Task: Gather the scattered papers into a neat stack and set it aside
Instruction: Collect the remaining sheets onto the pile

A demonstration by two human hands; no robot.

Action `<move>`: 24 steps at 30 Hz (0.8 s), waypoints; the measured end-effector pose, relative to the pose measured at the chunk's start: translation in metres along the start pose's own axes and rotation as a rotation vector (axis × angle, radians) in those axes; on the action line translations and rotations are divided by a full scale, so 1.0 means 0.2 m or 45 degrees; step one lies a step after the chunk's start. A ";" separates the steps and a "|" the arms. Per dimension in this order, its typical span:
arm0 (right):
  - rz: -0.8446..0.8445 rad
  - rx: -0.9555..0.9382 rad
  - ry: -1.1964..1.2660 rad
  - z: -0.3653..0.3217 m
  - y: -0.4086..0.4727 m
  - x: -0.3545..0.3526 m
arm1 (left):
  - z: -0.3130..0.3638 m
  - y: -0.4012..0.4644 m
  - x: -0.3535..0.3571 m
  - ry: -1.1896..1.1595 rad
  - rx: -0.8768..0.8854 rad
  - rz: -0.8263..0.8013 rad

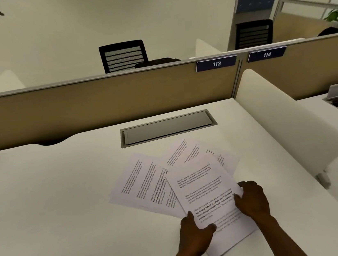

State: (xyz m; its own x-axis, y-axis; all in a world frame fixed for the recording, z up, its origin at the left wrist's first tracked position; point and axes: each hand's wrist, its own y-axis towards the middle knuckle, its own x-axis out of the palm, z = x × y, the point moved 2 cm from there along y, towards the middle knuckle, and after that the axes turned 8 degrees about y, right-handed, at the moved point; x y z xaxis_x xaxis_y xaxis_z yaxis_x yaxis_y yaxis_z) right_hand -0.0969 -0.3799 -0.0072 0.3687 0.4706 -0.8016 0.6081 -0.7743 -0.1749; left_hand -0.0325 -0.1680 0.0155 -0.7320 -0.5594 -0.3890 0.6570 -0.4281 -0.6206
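Both the left hand (196, 235) and right hand (251, 199) grasped the top sheet (209, 193); the fanned papers (143, 185) beyond it risked sliding askew

Lighting I see: dim, warm, even, overhead; shadows soft. Edges bow from wide-angle distortion. Slight blur overall; printed text on papers (194, 180) mostly unreadable.

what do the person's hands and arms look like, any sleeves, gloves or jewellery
Both are bare. The left hand and the right hand wear no gloves, and no rings show on the fingers. No watch or bracelet shows at either wrist. Both forearms are uncovered as far as the bottom edge of the picture, so no sleeve is in view. No markings or tattoos can be made out.
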 end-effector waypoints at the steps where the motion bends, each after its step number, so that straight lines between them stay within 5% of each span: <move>1: -0.004 -0.005 -0.047 0.00 -0.01 0.01 | 0.00 0.00 0.01 0.039 0.020 -0.018; 8: 0.003 -0.097 -0.338 -0.06 -0.03 0.02 | 0.00 -0.01 0.08 0.456 0.064 -0.085; 24: -0.008 -0.028 -0.252 -0.07 0.05 0.01 | -0.03 -0.02 0.14 0.921 0.133 -0.100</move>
State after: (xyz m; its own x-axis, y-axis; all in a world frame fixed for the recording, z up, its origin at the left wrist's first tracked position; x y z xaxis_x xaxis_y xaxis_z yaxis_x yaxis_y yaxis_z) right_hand -0.0792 -0.3803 -0.0025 0.2208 0.3817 -0.8975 0.6262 -0.7610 -0.1696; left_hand -0.0573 -0.1779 0.0036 -0.6900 0.0684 -0.7206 0.5852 -0.5332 -0.6110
